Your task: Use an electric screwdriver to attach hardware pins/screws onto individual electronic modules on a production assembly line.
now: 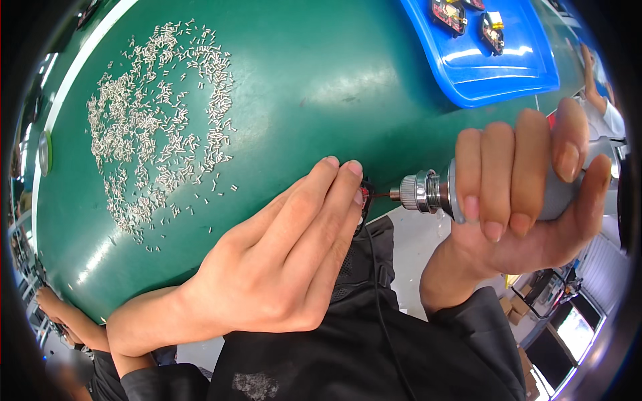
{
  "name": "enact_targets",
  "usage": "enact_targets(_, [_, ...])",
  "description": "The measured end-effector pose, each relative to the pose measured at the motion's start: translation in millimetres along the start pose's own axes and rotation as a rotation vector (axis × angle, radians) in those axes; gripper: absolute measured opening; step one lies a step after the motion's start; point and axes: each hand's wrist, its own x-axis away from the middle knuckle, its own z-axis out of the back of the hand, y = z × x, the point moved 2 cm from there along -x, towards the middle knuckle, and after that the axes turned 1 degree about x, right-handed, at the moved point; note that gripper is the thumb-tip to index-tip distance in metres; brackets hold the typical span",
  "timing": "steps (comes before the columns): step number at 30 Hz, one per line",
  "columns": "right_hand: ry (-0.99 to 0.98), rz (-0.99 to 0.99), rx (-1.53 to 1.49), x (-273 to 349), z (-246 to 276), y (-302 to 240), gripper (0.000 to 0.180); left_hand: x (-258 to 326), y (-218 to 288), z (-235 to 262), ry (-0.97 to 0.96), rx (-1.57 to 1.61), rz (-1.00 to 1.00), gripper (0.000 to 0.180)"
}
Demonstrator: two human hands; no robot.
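Observation:
My right hand (518,187) is wrapped round a grey electric screwdriver (558,197) with a silver collar (420,190). Its thin bit (382,195) points left and meets a small black part with some red on it (365,194). That part is pinched in the fingertips of my left hand (281,260), which cover most of it. Whether a screw sits at the bit's tip is too small to tell. From beside the part a thin black cable (378,301) hangs down across my dark clothing.
Many small silver screws (157,127) lie scattered over the green table (301,60). A blue tray (495,87) at the far right holds small black casings (493,33) with red and yellow parts. Other people's arms (70,317) (594,83) show at both sides.

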Motion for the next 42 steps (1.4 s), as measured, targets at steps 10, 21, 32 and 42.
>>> enact_targets(10, [-0.116, 0.08, -0.086, -4.7, -10.9, 16.9, 0.025, 1.1, 0.4, 3.9, -0.036, 0.07, -0.009, 0.035])
enact_targets(21, [-0.127, 0.114, 0.077, -1.4, -29.0, 12.2, 0.018, 4.4, 2.7, 12.6, -0.059, 0.028, -0.044, 0.038])
enact_targets(32, [-0.083, 0.178, -0.32, 3.5, -20.7, 14.6, 0.015, 134.4, -13.2, 114.3, 0.088, -0.252, 0.707, 0.054])
enact_targets(42, [0.286, 0.02, -0.497, 12.0, -35.1, 55.5, 0.014, 128.0, -59.2, 139.3, 0.178, -0.535, 0.872, 0.035])
